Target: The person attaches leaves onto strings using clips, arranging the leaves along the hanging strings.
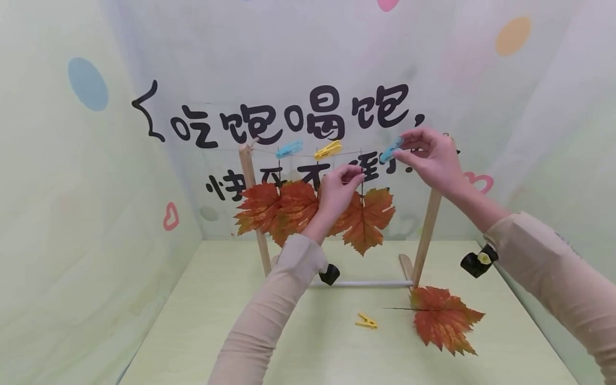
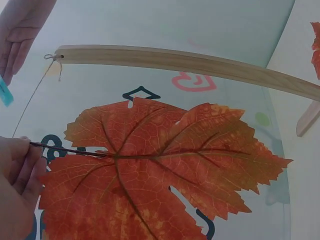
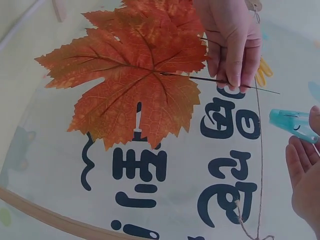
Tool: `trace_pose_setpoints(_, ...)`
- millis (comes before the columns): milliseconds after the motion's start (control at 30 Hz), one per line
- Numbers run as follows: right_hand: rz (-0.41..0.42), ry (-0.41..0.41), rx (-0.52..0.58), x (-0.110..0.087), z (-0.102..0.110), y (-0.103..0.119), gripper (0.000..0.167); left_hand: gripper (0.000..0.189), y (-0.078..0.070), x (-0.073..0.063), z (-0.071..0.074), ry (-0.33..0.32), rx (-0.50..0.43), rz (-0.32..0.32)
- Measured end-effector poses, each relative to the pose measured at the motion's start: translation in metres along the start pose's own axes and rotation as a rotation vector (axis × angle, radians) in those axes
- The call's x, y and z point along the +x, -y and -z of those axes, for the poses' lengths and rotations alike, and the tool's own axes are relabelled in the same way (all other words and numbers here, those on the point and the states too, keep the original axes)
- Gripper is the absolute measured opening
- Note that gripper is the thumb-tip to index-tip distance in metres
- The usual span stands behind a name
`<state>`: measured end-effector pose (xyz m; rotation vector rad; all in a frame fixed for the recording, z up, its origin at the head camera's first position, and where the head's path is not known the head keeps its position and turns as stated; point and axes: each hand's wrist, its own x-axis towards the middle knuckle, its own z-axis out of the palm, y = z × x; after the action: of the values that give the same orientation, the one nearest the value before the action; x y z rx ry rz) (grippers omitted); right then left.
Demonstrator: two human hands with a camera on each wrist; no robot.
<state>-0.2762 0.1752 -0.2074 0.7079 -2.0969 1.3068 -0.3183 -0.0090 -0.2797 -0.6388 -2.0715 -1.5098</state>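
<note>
My left hand [image 1: 339, 193] pinches the dark stem of a red-orange maple leaf [image 1: 369, 218] between thumb and fingers. The leaf hangs below the fingertips, and its stem tip reaches up across a thin string [image 3: 260, 165] in the right wrist view. To the right, my right hand [image 1: 435, 160] holds a light blue clothespin [image 1: 391, 151] just beside that stem, at string height. Further left, a blue clothespin [image 1: 290, 149] and a yellow clothespin [image 1: 329, 149] sit on the string with maple leaves [image 1: 260, 207] hanging beneath, partly hidden by my left hand.
Two wooden posts [image 1: 427, 238] carry the string, with a white rod [image 1: 370, 284] low between them. On the table [image 1: 192, 331] lie another maple leaf [image 1: 445, 321] at the right and a yellow clothespin [image 1: 367, 321]. Behind hangs a printed backdrop [image 1: 289, 59].
</note>
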Motion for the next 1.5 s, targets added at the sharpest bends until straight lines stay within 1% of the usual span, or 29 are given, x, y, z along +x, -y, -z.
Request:
trace_pose_setpoints(100, -0.008, -0.001, -0.031, 0.004, 0.001, 0.001, 0.029, 0.017, 0.002, 0.003, -0.002, 0.005, 0.000, 0.019)
trace_pose_setpoints(233, -0.024, 0.007, -0.058, 0.007, 0.003, 0.002, 0.030, 0.017, 0.005, 0.005, -0.006, 0.000, 0.003, 0.019)
trace_pose_setpoints(433, -0.044, 0.006, -0.035, 0.014, 0.000, 0.003, 0.030, 0.017, 0.008, 0.006, -0.010, -0.023, 0.007, 0.001)
trace_pose_setpoints(533, -0.054, -0.001, -0.036, 0.016, -0.003, 0.004, 0.030, 0.017, 0.009, 0.005, -0.011, -0.026, 0.016, 0.005)
trace_pose_setpoints(700, -0.059, 0.011, -0.036, 0.020, -0.007, 0.002, 0.030, 0.015, 0.012, 0.004, -0.012, -0.029, 0.012, 0.013)
trace_pose_setpoints(933, -0.074, 0.028, 0.009, 0.026, -0.011, 0.001, 0.031, 0.016, 0.013, 0.006, -0.011, -0.039, -0.001, 0.015)
trace_pose_setpoints(1167, -0.093, 0.051, -0.039, 0.032, -0.013, 0.001, 0.028, 0.017, 0.014, 0.006, -0.011, -0.036, 0.001, 0.031)
trace_pose_setpoints(1300, -0.088, 0.043, -0.023, 0.035, -0.014, 0.000, 0.024, 0.016, 0.014, 0.006, -0.012, -0.033, -0.003, 0.034)
trace_pose_setpoints(1367, -0.083, 0.036, -0.009, 0.037, -0.015, -0.001, 0.023, 0.014, 0.014, 0.006, -0.012, -0.038, 0.005, 0.017)
trace_pose_setpoints(1500, -0.080, 0.028, 0.006, 0.038, -0.016, -0.004, 0.021, 0.014, 0.014, 0.007, -0.015, -0.044, 0.004, 0.004)
